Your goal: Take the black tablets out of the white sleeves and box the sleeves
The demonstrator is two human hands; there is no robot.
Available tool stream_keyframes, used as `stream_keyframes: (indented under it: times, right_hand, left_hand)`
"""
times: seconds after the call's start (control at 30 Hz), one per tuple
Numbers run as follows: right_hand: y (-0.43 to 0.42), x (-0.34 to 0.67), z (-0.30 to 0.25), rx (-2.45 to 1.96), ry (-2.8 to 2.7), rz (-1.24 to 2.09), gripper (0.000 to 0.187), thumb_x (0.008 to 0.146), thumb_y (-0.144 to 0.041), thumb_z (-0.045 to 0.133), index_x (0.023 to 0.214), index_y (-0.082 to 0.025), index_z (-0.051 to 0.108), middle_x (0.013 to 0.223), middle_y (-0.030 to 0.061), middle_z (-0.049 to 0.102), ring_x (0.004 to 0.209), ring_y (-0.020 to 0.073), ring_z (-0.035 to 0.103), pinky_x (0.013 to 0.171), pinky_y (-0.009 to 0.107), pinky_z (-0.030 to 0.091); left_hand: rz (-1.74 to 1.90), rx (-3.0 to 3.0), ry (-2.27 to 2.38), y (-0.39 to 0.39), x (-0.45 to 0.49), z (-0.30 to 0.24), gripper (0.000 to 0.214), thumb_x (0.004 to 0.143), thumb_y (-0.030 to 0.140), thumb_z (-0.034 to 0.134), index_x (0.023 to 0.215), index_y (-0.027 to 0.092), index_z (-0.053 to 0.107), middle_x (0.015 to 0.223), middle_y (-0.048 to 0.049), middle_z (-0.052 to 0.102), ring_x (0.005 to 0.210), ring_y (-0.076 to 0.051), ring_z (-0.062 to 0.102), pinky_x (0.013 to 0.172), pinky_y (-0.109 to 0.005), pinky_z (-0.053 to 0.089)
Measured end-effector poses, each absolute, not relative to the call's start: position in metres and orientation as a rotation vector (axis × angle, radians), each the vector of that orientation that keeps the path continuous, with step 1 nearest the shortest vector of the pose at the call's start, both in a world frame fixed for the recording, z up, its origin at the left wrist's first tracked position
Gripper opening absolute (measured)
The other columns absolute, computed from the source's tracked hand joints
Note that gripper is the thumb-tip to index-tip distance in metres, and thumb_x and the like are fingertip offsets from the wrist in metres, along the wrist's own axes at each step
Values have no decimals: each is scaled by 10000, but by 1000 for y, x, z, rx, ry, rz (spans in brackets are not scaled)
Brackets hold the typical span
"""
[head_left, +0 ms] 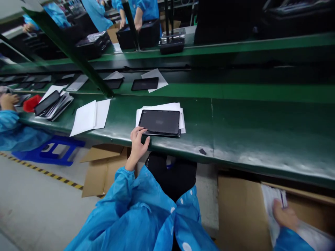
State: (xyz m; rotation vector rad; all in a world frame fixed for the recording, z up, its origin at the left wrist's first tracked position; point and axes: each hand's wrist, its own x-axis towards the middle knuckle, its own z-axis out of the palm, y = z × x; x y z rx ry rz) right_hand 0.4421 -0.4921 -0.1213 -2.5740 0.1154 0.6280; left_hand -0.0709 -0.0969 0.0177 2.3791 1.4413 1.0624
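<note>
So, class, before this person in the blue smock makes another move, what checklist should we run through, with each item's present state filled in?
1. Left hand at the stack: ok, its fingers touch the near left corner of the top black panel.
2. Top panel lying flat: ok, on the green bench's near side.
3. White sheets squared under the panel: not ok, they stick out at uneven angles.
4. Bench edge free of scraps: not ok, a small dark scrap lies near it.
5. Right-hand cardboard box open: ok.
6. Right hand gripping the white material there: cannot tell, it is blurred.
</note>
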Motion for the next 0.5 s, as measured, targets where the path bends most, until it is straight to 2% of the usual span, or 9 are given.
stream_keyframes:
  times: [0.03, 0.1, 0.13, 0.2, 0.27, 0.4, 0.5]
  right_hand:
    - [-489, 431, -118, -2568, 134, 597, 534, 453, -692, 527, 857, -372, 386, 1235, 310, 572, 1566, 547, 373, 1089, 763, 338]
    - [-488, 401, -110, -2462, 28, 498, 520, 499, -646, 528, 842, -338, 287, 1112, 276, 589, 1521, 548, 415, 1179, 693, 330]
    - [-490, 383, -107, -2403, -4, 409, 492, 534, -609, 525, 865, -325, 297, 1106, 267, 594, 1491, 534, 434, 1212, 681, 309]
    - [-500, 348, -107, -2366, 92, 275, 417, 592, -530, 531, 909, -306, 379, 1184, 234, 606, 1479, 438, 449, 1275, 587, 289]
    - [-518, 315, -115, -2368, 186, 32, 389, 668, -435, 539, 1005, -247, 484, 1303, 246, 587, 1442, 412, 459, 1280, 620, 261]
    - [-571, 237, -138, -2348, 706, -428, 492, 774, -321, 591, 1231, -143, 553, 1487, 288, 460, 1475, 407, 381, 1267, 617, 264]
    - [-607, 174, -150, -2104, 1107, -415, 560, 803, -339, 618, 1316, -142, 515, 1523, 301, 423, 1504, 418, 345, 1288, 630, 226]
  left_hand:
    - [1106, 2390, 1443, -100, -70, 15, 316, 984, 343, 595, 1252, 185, 650, 1324, -166, 596, 1353, -316, 534, 1205, -540, 424]
    - [1242, 2428, 1415, -111, -64, 7, 312, 961, 363, 635, 1215, 182, 658, 1287, -162, 596, 1332, -325, 532, 1203, -563, 413]
    - [1327, 2441, 1370, -118, -59, 3, 295, 944, 374, 662, 1168, 183, 666, 1249, -156, 596, 1303, -328, 539, 1193, -579, 413]
    - [1453, 2437, 1184, -136, -45, -8, 241, 908, 384, 710, 1047, 192, 668, 1144, -130, 585, 1206, -321, 563, 1145, -597, 440]
    - [1416, 2379, 890, -159, -27, -20, 185, 902, 358, 718, 967, 199, 652, 1050, -97, 563, 1093, -290, 588, 1056, -561, 503]
    - [810, 2165, 345, -216, -4, -45, 101, 983, 275, 630, 1030, 203, 683, 1088, -109, 610, 1064, -259, 640, 965, -466, 558]
    - [266, 2032, 8, -239, 3, -57, 167, 1006, 273, 597, 1110, 211, 713, 1158, -133, 653, 1130, -268, 655, 1014, -459, 557]
